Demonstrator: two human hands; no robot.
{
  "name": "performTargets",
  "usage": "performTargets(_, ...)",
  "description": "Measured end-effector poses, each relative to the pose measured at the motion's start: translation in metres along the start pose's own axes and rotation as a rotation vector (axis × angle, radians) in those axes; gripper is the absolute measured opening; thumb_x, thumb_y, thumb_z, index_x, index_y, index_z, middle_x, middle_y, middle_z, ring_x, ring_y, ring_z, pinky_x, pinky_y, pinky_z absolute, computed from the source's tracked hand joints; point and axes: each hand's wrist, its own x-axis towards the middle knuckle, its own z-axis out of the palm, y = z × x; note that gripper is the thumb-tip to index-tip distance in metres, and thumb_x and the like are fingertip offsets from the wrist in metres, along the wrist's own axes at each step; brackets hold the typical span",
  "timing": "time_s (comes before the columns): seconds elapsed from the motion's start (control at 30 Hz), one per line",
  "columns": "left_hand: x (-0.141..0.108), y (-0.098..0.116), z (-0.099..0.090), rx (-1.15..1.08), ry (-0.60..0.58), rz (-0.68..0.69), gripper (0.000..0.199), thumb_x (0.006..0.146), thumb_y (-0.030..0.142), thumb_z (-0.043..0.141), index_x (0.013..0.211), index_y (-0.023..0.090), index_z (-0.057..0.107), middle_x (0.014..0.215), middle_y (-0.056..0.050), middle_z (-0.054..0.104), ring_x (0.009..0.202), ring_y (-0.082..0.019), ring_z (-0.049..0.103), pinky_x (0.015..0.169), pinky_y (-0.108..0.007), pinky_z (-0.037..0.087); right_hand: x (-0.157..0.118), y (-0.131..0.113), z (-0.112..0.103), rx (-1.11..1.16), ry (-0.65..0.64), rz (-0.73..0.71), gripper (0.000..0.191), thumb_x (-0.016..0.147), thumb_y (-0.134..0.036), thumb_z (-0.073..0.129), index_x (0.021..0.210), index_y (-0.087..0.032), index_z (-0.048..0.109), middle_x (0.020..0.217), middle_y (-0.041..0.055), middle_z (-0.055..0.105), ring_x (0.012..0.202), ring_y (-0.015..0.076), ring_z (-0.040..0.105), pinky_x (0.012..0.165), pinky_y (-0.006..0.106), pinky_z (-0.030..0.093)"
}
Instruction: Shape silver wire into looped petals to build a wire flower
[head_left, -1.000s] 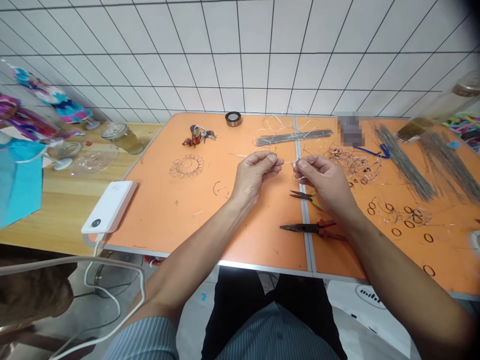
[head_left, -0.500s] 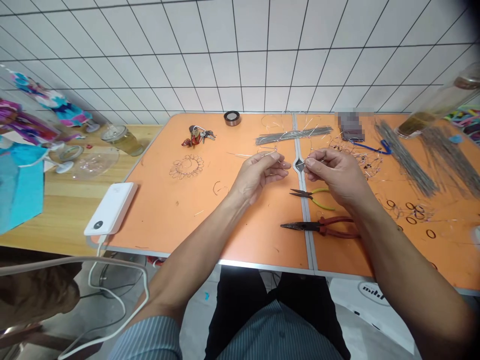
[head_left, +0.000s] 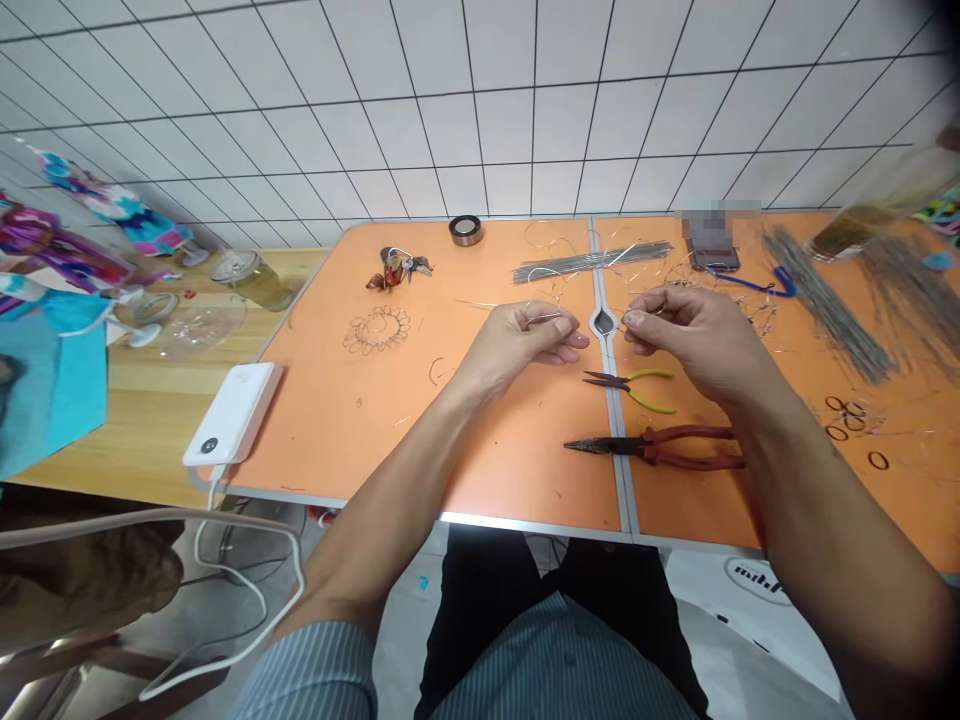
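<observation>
My left hand (head_left: 521, 345) is closed in a pinch on thin metal wire (head_left: 544, 319), over the orange table just left of its centre seam. A little to the right, past the seam, my right hand (head_left: 686, 335) pinches a fine wire end between thumb and fingers; most of it is hidden. A gap separates the two hands. Below them lie small yellow-handled pliers (head_left: 619, 383) and larger red-handled long-nose pliers (head_left: 651, 448), both across the seam. Behind the hands rests a bundle of straight wires (head_left: 559, 266). A looped wire ring (head_left: 366, 345) lies to the left.
Keys (head_left: 405, 265) and a tape roll (head_left: 465, 231) sit at the back. More wire bundles (head_left: 829, 305) and small dark rings (head_left: 878, 460) are at right. A cabled white power bank (head_left: 234, 415) stands at the left edge, near a lidded glass jar (head_left: 259, 282).
My right hand has moved slightly right, widening the gap between my hands. My left hand keeps its pinch almost in place. The camera view has shifted a little.
</observation>
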Motion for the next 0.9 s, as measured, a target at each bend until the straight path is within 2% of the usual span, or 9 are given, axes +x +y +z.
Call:
performTargets(0.2,0.004,-0.007,0.000,-0.059,0.106,0.025,0.057,0.077,0.062,0.107,0.100,0.017,0.082,0.101,-0.012,0.091,0.081,-0.020,0.087,0.081,-0.029,0.068,0.001,0.010,0.007,0.079,0.030,-0.013,0.038,0.086,-0.057,0.101,0.094,-0.025,0.082,0.090,0.0039,0.079,0.082,0.0198,0.071,0.077,0.035,0.062)
performTargets(0.4,0.004,-0.008,0.003,-0.083,0.166,0.060,0.056,0.075,0.061,0.108,0.099,0.017,0.082,0.099,-0.010,0.091,0.080,-0.019,0.086,0.082,-0.029,0.069,-0.002,0.008,0.017,0.099,0.066,-0.012,0.025,0.088,-0.044,0.096,0.085,-0.025,0.079,0.085,0.0026,0.077,0.078,0.0182,0.068,0.079,0.035,0.063)
performTargets(0.53,0.002,-0.009,0.007,-0.065,0.199,0.067,0.053,0.077,0.060,0.106,0.099,0.018,0.082,0.097,-0.010,0.090,0.079,-0.019,0.086,0.083,-0.030,0.069,-0.004,0.004,0.020,0.114,0.078,-0.008,0.016,0.088,-0.036,0.093,0.085,-0.026,0.081,0.086,0.0019,0.076,0.079,0.0174,0.067,0.079,0.033,0.061)
performTargets(0.73,-0.001,-0.009,0.013,-0.043,0.222,0.138,0.051,0.078,0.061,0.105,0.098,0.019,0.084,0.098,-0.009,0.090,0.081,-0.019,0.085,0.087,-0.033,0.070,-0.006,-0.001,0.024,0.076,0.093,0.008,0.017,0.086,-0.035,0.091,0.081,-0.025,0.078,0.084,0.0017,0.074,0.076,0.0174,0.062,0.079,0.035,0.061)
performTargets(0.9,0.000,-0.011,0.012,-0.015,0.192,0.200,0.046,0.076,0.058,0.106,0.092,0.018,0.088,0.097,-0.007,0.088,0.088,-0.018,0.082,0.093,-0.034,0.070,-0.006,-0.004,0.023,0.088,0.115,0.016,0.016,0.083,-0.029,0.088,0.075,-0.026,0.075,0.076,0.0006,0.070,0.072,0.0165,0.059,0.075,0.033,0.057)
